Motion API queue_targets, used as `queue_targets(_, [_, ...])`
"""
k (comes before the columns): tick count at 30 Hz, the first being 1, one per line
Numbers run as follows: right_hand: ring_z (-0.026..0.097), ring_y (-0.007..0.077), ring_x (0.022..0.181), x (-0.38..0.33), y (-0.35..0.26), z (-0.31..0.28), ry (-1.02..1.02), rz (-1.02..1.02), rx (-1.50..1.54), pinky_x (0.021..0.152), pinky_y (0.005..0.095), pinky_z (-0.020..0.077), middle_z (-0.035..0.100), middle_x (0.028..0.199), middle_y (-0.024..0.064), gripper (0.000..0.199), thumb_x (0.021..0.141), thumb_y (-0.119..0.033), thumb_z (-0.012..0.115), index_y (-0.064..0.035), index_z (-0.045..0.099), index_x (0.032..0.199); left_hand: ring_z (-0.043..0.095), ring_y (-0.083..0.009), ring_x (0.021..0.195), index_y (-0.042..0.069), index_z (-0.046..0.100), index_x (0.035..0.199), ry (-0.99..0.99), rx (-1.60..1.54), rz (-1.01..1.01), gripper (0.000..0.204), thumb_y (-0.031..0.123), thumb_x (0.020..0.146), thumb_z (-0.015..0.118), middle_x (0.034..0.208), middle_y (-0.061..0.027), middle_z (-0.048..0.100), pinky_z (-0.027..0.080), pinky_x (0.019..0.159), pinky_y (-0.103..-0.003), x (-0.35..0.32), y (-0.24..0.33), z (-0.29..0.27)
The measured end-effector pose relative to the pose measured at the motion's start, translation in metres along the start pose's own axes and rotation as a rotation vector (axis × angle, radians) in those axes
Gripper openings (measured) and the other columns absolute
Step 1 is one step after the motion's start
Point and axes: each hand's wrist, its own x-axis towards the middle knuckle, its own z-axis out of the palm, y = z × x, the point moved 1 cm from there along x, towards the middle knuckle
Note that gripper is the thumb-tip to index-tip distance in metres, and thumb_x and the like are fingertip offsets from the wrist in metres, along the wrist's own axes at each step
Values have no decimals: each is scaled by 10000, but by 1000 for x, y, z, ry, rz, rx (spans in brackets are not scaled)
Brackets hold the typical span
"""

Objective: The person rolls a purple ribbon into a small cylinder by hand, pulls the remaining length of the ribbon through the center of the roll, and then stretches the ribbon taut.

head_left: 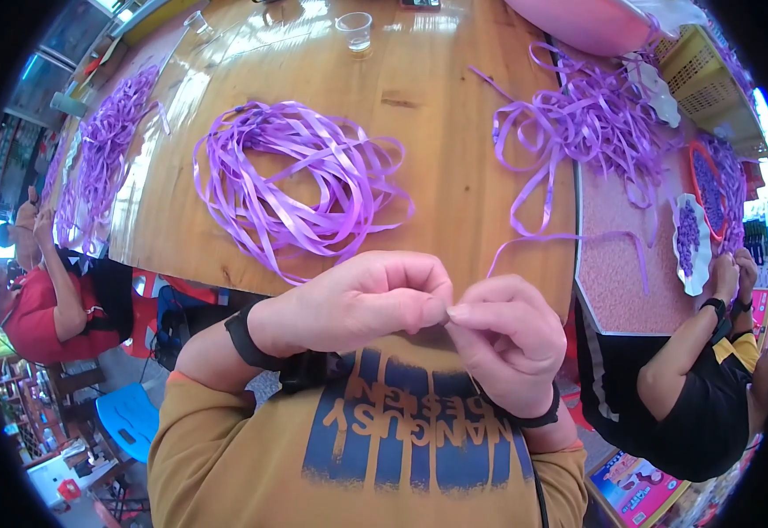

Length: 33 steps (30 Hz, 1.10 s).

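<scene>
Purple ribbon [322, 198] | lying looped left of centre | pinching with left hand [358, 299] and right hand [512, 339], cannot tell what | advisably steadying both

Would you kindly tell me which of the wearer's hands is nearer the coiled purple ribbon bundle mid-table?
Left. The left hand is just below the coiled purple ribbon bundle in the picture; the right hand is farther away, down and to its right.
</scene>
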Motion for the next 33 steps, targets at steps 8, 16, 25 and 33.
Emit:
queue_targets(8, [586, 154, 676, 2, -3, 4, 30, -262, -328, 562, 226, 456, 595, 858, 103, 263, 688, 112, 660, -18, 638, 915, 462, -44, 802, 19, 521, 872, 43, -28, -43, 65, 56, 834, 558, 876, 23, 480, 386, 728, -193, -1, 6, 2])
queue_targets(16, [560, 126, 644, 3, 1, 6, 19, -150, -238, 522, 207, 417, 591, 833, 90, 235, 686, 115, 652, -22, 625, 874, 486, -83, 800, 20, 522, 812, 118, 413, 211, 94, 8, 765, 602, 879, -15, 497, 395, 719, -221, -1, 1, -3])
queue_targets(25, [558, 125, 601, 8, 1, 8, 138, -83, -214, 481, 219, 418, 584, 768, 78, 260, 653, 113, 655, -28, 630, 870, 501, -158, 637, 25, 561, 805, 447, 1313, 1043, 222, -51, 617, 652, 788, -76, 524, 409, 593, -275, 3, 0, 8])
queue_targets(33, [515, 78, 582, 2, 4, 5, 198, -103, -189, 473, 188, 391, 562, 810, 61, 242, 669, 107, 655, -34, 620, 862, 572, -120, 733, -11, 578, 918, 288, 458, 446, 93, -19, 838, 530, 842, -69, 571, 470, 642, -235, -3, 1, 13])
